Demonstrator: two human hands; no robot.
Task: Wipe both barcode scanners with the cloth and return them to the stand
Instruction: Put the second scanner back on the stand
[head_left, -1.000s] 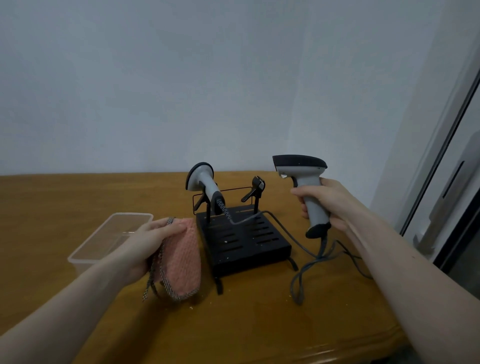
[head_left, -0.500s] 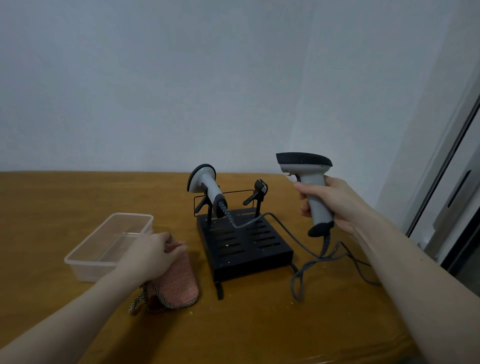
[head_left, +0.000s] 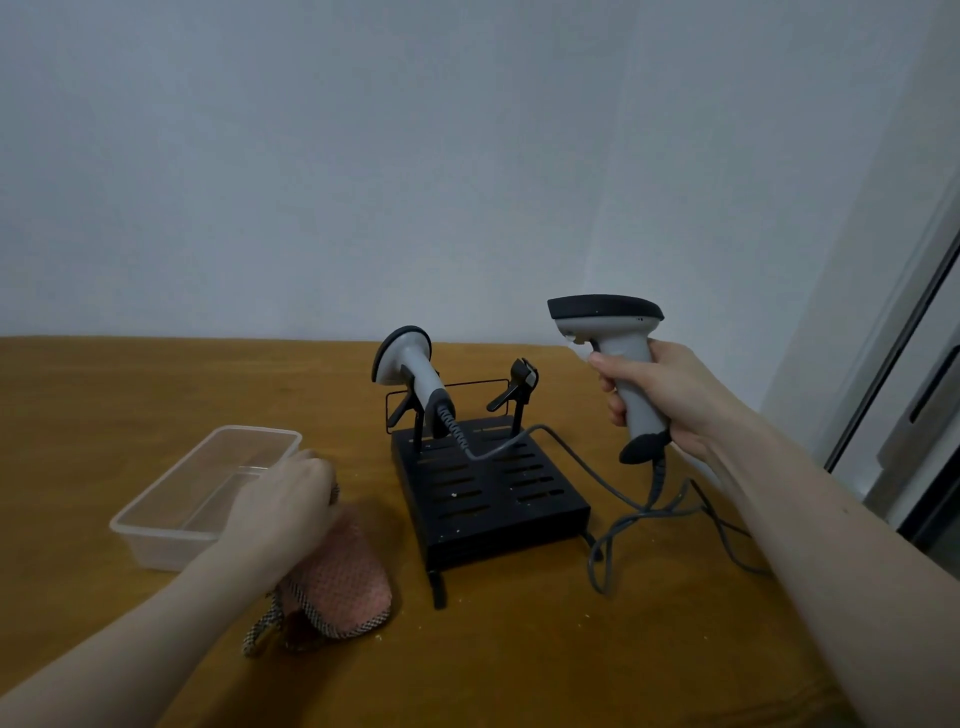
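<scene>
We see a wooden table (head_left: 130, 395) before a plain pale wall (head_left: 415, 156); a clear, empty plastic container (head_left: 156, 525) sits on its left part; a dark-framed door or window (head_left: 914, 415) stands at far right.

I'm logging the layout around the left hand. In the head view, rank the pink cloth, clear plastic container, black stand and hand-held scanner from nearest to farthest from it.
1. pink cloth, under the left hand.
2. clear plastic container, just left.
3. black stand, to the right.
4. hand-held scanner, far right, in the right hand.

No legible text, label or number anywhere.
</scene>
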